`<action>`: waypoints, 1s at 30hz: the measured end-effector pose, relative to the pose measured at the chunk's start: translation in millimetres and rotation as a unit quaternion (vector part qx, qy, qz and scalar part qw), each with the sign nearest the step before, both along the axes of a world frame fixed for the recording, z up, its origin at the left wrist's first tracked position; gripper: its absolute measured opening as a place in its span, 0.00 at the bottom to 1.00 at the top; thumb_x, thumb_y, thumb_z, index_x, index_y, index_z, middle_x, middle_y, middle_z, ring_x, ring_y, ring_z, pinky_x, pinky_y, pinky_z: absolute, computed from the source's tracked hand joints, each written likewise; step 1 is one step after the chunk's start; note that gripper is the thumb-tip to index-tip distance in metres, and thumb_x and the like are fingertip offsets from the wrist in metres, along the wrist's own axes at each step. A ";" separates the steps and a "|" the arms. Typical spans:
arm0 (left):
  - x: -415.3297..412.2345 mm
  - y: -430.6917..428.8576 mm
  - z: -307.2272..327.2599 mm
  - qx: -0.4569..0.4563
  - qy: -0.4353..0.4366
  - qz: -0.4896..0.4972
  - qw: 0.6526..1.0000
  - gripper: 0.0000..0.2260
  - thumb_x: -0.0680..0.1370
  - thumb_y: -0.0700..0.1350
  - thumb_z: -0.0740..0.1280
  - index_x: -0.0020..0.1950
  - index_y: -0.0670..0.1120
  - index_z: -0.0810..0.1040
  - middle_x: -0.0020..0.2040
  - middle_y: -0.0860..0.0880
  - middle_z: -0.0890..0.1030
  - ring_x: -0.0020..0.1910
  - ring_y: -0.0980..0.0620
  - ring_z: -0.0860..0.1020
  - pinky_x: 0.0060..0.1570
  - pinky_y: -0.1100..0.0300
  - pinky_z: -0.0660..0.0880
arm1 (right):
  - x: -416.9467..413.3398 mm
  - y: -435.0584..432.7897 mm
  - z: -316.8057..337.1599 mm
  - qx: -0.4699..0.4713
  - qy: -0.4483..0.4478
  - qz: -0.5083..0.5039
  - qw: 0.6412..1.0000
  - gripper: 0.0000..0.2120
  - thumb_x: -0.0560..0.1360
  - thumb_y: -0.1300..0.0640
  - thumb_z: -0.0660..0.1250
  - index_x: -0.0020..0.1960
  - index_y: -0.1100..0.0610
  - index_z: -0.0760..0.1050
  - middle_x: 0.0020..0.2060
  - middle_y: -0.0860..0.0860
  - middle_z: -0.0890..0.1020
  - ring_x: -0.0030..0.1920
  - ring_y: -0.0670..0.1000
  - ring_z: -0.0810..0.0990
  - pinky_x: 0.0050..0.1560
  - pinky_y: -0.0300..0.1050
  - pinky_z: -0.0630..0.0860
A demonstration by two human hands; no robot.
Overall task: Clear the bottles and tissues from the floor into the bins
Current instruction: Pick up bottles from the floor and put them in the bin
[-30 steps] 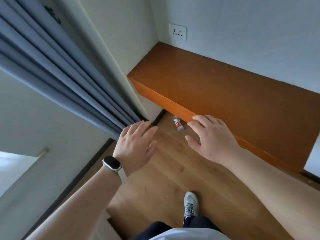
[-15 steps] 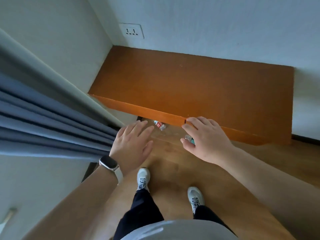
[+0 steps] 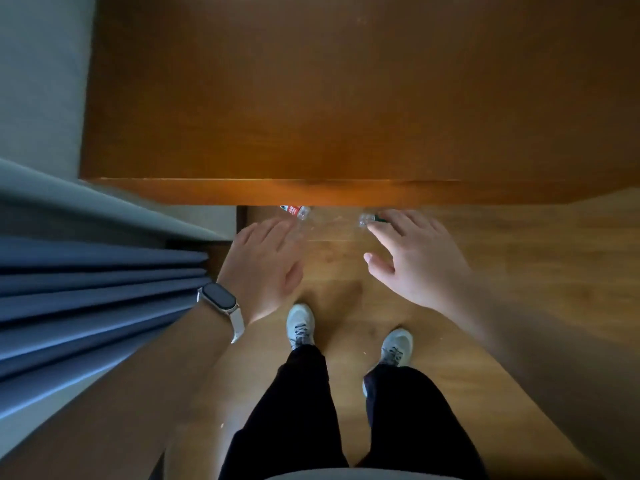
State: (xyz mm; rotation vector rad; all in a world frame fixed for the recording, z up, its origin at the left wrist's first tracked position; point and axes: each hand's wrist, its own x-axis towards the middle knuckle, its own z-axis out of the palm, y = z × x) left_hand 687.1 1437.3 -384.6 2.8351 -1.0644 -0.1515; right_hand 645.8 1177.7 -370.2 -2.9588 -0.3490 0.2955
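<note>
Red-labelled bottle [image 3: 295,211], print unreadable, and green-labelled bottle [image 3: 370,219] lie under the desk [image 3: 346,98]; left hand [image 3: 264,268] and right hand [image 3: 414,261] hover spread, empty.

I see an orange-brown desk top [image 3: 346,91] at twelve o'clock over a paler honey wood-grain floor [image 3: 519,271]. A clear bottle with a red label [image 3: 295,211] and another with a green label [image 3: 370,219] lie below its edge. At nine o'clock hang blue-grey pleated curtains [image 3: 86,289]. I note a black-faced, white-strapped watch [image 3: 221,301], grey-white shoes [image 3: 300,325] and black trousers [image 3: 298,410].
</note>
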 end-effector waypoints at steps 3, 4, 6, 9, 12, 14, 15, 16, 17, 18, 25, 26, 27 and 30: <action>-0.7 7.5 -53.8 0.009 0.027 -0.008 1.000 0.19 0.75 0.50 0.59 0.63 0.44 0.76 0.61 0.41 0.78 0.60 0.39 0.75 0.57 0.44 0.72 | -1.6 5.6 -47.9 0.010 -0.010 -0.022 1.000 0.20 0.75 0.43 0.61 0.61 0.55 0.75 0.58 0.53 0.77 0.55 0.57 0.75 0.54 0.53 0.71; 0.6 8.8 -74.4 0.007 0.033 -0.009 0.999 0.19 0.75 0.51 0.59 0.63 0.44 0.76 0.61 0.42 0.78 0.60 0.39 0.75 0.57 0.45 0.72 | -1.6 5.1 -67.5 0.011 -0.011 -0.029 0.999 0.20 0.75 0.43 0.61 0.61 0.55 0.75 0.58 0.53 0.77 0.56 0.57 0.75 0.54 0.53 0.70; 5.9 9.6 -119.2 -0.003 0.040 -0.017 0.999 0.19 0.75 0.50 0.59 0.63 0.44 0.75 0.62 0.41 0.77 0.60 0.38 0.75 0.57 0.44 0.72 | -1.7 2.4 -110.4 0.010 -0.002 -0.036 0.999 0.21 0.75 0.43 0.59 0.61 0.55 0.74 0.59 0.53 0.76 0.58 0.57 0.75 0.55 0.54 0.71; 14.2 9.1 -191.9 -0.011 0.040 -0.025 0.999 0.18 0.76 0.49 0.62 0.64 0.44 0.74 0.63 0.42 0.76 0.63 0.39 0.73 0.58 0.43 0.71 | -3.6 -4.5 -177.7 0.016 0.005 -0.048 0.999 0.22 0.75 0.42 0.58 0.61 0.55 0.75 0.60 0.54 0.77 0.58 0.58 0.76 0.55 0.56 0.73; 23.3 6.0 -268.6 0.001 0.042 -0.030 0.999 0.19 0.76 0.49 0.63 0.65 0.45 0.73 0.63 0.42 0.75 0.63 0.39 0.73 0.56 0.42 0.73 | -5.6 -11.4 -248.9 0.015 0.004 -0.050 0.999 0.22 0.75 0.42 0.58 0.60 0.56 0.75 0.59 0.54 0.77 0.58 0.59 0.76 0.54 0.57 0.74; 29.7 1.5 -318.6 0.017 0.041 -0.026 0.999 0.20 0.76 0.50 0.63 0.66 0.45 0.73 0.64 0.43 0.75 0.62 0.39 0.73 0.56 0.43 0.73 | -3.2 -17.0 -296.5 0.012 0.001 -0.048 0.999 0.22 0.74 0.43 0.59 0.60 0.56 0.75 0.59 0.55 0.78 0.57 0.60 0.76 0.53 0.57 0.74; 32.1 -0.4 -342.7 0.024 0.044 -0.022 0.999 0.21 0.75 0.51 0.62 0.67 0.46 0.72 0.64 0.43 0.75 0.62 0.40 0.72 0.56 0.43 0.73 | -1.1 -19.2 -320.7 0.011 0.000 -0.046 0.999 0.22 0.74 0.43 0.60 0.60 0.57 0.75 0.58 0.55 0.78 0.57 0.60 0.76 0.52 0.56 0.74; 34.5 -1.7 -366.1 0.029 0.047 -0.017 0.998 0.22 0.75 0.51 0.61 0.68 0.46 0.71 0.64 0.43 0.75 0.63 0.40 0.72 0.57 0.43 0.72 | 1.4 -21.5 -344.6 0.010 0.003 -0.045 0.999 0.23 0.74 0.43 0.60 0.61 0.57 0.75 0.58 0.55 0.78 0.57 0.60 0.76 0.52 0.56 0.74; 37.1 -2.4 -389.3 0.035 0.049 -0.009 0.998 0.22 0.75 0.52 0.61 0.68 0.47 0.70 0.65 0.44 0.74 0.64 0.40 0.72 0.57 0.42 0.72 | 5.4 -24.0 -367.6 0.008 0.010 -0.044 0.999 0.24 0.74 0.42 0.59 0.62 0.56 0.74 0.59 0.55 0.78 0.57 0.61 0.76 0.52 0.57 0.74; 40.5 -2.1 -412.8 0.037 0.047 0.000 0.998 0.22 0.75 0.52 0.61 0.68 0.48 0.70 0.65 0.44 0.74 0.64 0.40 0.71 0.58 0.42 0.71 | 10.5 -26.5 -390.5 0.005 0.020 -0.044 0.999 0.25 0.74 0.41 0.58 0.63 0.56 0.73 0.60 0.55 0.77 0.58 0.61 0.75 0.53 0.57 0.73; 80.8 3.1 -556.2 0.007 0.057 0.065 0.996 0.22 0.75 0.49 0.67 0.68 0.44 0.72 0.65 0.42 0.75 0.63 0.39 0.72 0.59 0.43 0.71 | 53.4 -47.8 -522.3 -0.003 0.066 -0.088 0.994 0.28 0.75 0.43 0.62 0.71 0.54 0.65 0.68 0.55 0.71 0.66 0.60 0.68 0.64 0.57 0.66; 89.0 4.4 -570.9 0.000 0.063 0.089 0.994 0.23 0.75 0.49 0.68 0.69 0.45 0.72 0.66 0.42 0.75 0.64 0.39 0.72 0.60 0.43 0.71 | 60.2 -51.5 -537.1 0.006 0.071 -0.098 0.993 0.28 0.75 0.43 0.62 0.72 0.53 0.64 0.68 0.55 0.71 0.66 0.60 0.68 0.64 0.56 0.65; 97.7 5.8 -584.2 -0.008 0.067 0.111 0.992 0.24 0.75 0.50 0.69 0.69 0.45 0.72 0.66 0.43 0.74 0.64 0.40 0.72 0.60 0.44 0.71 | 66.7 -55.5 -550.1 0.011 0.077 -0.107 0.991 0.28 0.75 0.43 0.63 0.72 0.53 0.63 0.67 0.55 0.70 0.66 0.59 0.68 0.64 0.56 0.66; 125.1 10.5 -615.5 -0.011 0.079 0.134 0.988 0.25 0.75 0.52 0.69 0.70 0.46 0.71 0.67 0.46 0.74 0.64 0.41 0.72 0.61 0.45 0.71 | 83.0 -65.0 -579.5 0.005 0.083 -0.125 0.989 0.29 0.76 0.42 0.62 0.72 0.51 0.62 0.68 0.54 0.69 0.67 0.58 0.67 0.64 0.58 0.67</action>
